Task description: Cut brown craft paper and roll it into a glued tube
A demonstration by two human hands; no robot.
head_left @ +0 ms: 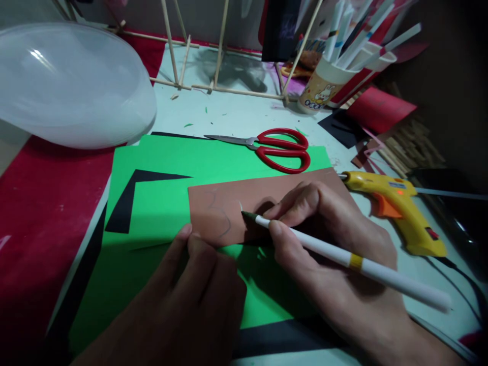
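Right hand (343, 226) clamped round white pen (324, 248); left hand (206, 274) touches brown card (255, 195), grip unclear.

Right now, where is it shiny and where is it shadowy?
In the head view, glare streaks the whitish rounded thing; in that same view, shadow falls on the green paper beside the right hand; the left hand looks dim there.

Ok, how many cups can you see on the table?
2. The rabbit-print cup stands at the back right, beside the wooden frame; the red-and-white cup is just behind that cup, partly hidden. More could be hidden behind them.
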